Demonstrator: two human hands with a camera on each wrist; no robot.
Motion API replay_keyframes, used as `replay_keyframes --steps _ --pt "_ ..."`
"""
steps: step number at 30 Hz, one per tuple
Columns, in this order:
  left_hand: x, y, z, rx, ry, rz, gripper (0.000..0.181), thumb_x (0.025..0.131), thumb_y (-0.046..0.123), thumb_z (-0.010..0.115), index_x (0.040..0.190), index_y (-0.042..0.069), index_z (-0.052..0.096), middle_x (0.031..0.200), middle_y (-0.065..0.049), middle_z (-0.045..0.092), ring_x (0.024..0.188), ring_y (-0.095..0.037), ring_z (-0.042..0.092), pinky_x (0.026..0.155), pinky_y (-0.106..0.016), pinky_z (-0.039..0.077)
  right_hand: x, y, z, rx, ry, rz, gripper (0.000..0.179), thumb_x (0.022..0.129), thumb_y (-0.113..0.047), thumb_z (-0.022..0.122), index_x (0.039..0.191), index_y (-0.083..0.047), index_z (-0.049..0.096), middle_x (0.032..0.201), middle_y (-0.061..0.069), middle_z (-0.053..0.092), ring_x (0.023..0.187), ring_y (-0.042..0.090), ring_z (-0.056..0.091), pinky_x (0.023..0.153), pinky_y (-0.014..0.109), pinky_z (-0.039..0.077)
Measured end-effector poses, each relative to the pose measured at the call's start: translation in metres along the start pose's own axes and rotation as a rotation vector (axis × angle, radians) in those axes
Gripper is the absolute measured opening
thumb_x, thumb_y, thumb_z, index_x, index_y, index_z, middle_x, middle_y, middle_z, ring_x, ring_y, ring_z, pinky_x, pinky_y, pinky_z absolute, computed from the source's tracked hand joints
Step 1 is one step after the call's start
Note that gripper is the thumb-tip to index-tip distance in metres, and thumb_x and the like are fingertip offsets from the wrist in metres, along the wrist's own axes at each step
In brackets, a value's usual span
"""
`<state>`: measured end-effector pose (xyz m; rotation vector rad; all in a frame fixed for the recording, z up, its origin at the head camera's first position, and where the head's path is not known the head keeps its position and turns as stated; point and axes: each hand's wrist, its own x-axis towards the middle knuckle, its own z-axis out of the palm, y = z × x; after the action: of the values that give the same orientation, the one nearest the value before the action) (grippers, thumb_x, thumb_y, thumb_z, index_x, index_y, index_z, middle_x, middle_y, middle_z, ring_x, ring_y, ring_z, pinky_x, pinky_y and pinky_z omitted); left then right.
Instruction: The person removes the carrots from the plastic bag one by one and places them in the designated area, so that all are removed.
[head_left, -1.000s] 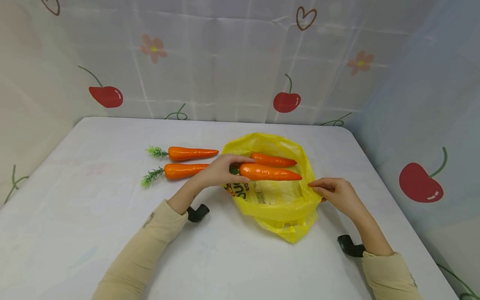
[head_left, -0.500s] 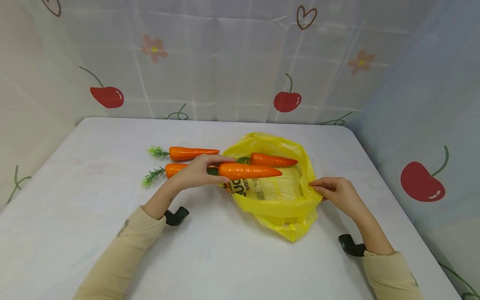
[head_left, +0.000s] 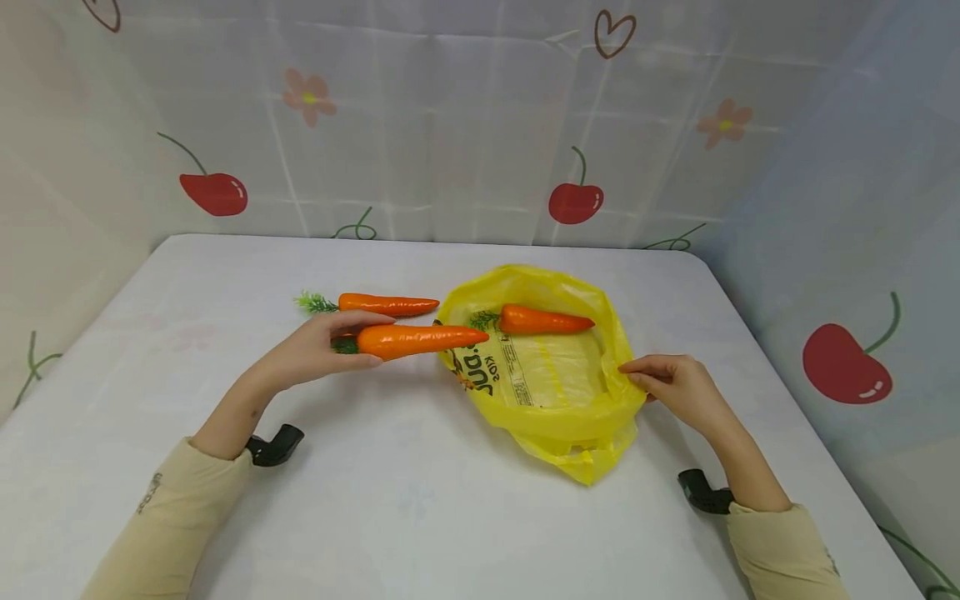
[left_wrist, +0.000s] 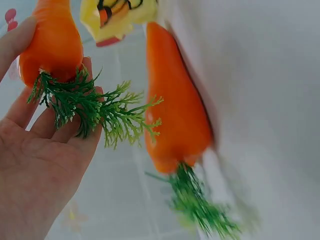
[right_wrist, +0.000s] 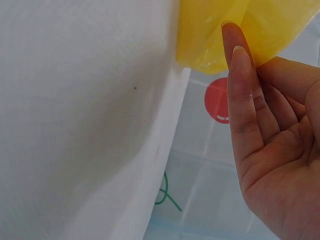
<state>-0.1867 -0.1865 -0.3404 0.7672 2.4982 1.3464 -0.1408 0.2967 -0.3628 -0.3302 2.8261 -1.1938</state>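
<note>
A carrot (head_left: 420, 339) with green leaves is in my left hand (head_left: 318, 346), held between thumb and fingers above the table, its tip at the left rim of a yellow plastic bag (head_left: 558, 421). In the left wrist view its leaves (left_wrist: 95, 107) spread over the palm. Another carrot (head_left: 547, 320) lies inside the bag's wide mouth. Behind my left hand a further carrot (head_left: 386, 305) rests on the table; the left wrist view shows a table carrot (left_wrist: 175, 100) close by. My right hand (head_left: 675, 387) pinches the bag's right edge between thumb and fingers.
The white table (head_left: 450, 517) meets a curtain (head_left: 465, 125) printed with cherries and flowers at the back and sides. A black wrist camera (head_left: 276, 446) sits on the left wrist, and another camera (head_left: 703, 492) on the right.
My left hand has carried its carrot leftward, from over the bag to over the table. It now covers the nearer table carrot. The right hand keeps its pinch on the bag.
</note>
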Motion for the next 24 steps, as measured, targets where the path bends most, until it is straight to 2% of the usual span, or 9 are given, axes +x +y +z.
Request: replay_keyframes --steps 4,10,13,17,20,24 --pt "-0.017 -0.011 -0.012 0.036 0.025 -0.055 0.05 0.082 0.026 0.074 0.127 0.013 0.058 0.118 -0.005 0.056 0.103 -0.021 0.052 0.089 -0.034 0.043 0.001 0.0 0.0 -0.004 -0.002 0.006 0.02 0.09 -0.003 0.061 0.108 0.003 0.067 0.101 0.015 0.065 0.071 0.021 0.058 0.063 0.026 0.052" --pt "-0.034 -0.024 -0.022 0.074 0.033 -0.102 0.053 0.083 0.026 0.073 0.129 0.007 0.055 0.123 -0.007 0.055 0.107 -0.021 0.052 0.088 -0.023 0.043 0.0 -0.001 0.0 -0.01 -0.003 0.016 0.02 0.09 -0.004 0.061 0.108 0.003 0.067 0.101 0.015 0.065 0.071 0.021 0.058 0.064 0.027 0.052" --pt "-0.037 -0.028 -0.024 0.097 0.025 -0.123 0.054 0.083 0.026 0.073 0.129 0.004 0.054 0.123 -0.009 0.056 0.106 -0.023 0.052 0.089 -0.028 0.044 0.0 0.0 0.001 -0.005 -0.003 0.016 0.02 0.09 -0.004 0.061 0.108 0.003 0.067 0.101 0.015 0.065 0.072 0.021 0.058 0.064 0.026 0.052" --pt "-0.039 -0.03 -0.025 0.122 -0.006 -0.117 0.052 0.083 0.024 0.073 0.128 0.005 0.055 0.122 -0.008 0.056 0.105 -0.022 0.053 0.089 -0.032 0.044 -0.001 0.0 0.001 0.008 -0.005 0.018 0.02 0.09 -0.004 0.061 0.108 0.003 0.067 0.101 0.015 0.065 0.071 0.021 0.058 0.064 0.025 0.052" --pt "-0.044 -0.029 -0.028 0.12 -0.032 -0.093 0.05 0.084 0.022 0.073 0.127 0.006 0.056 0.122 -0.007 0.056 0.104 -0.02 0.054 0.088 -0.027 0.044 -0.001 -0.002 0.001 0.007 -0.006 0.018 0.021 0.09 -0.004 0.061 0.109 0.004 0.067 0.101 0.016 0.065 0.071 0.021 0.058 0.064 0.025 0.052" --pt "-0.047 -0.027 -0.03 0.106 -0.057 -0.07 0.05 0.083 0.021 0.074 0.127 0.005 0.056 0.121 -0.006 0.057 0.105 -0.021 0.053 0.088 -0.028 0.044 0.0 -0.003 0.0 -0.004 -0.004 0.015 0.02 0.09 -0.003 0.061 0.108 0.003 0.067 0.101 0.016 0.065 0.071 0.021 0.058 0.064 0.025 0.052"
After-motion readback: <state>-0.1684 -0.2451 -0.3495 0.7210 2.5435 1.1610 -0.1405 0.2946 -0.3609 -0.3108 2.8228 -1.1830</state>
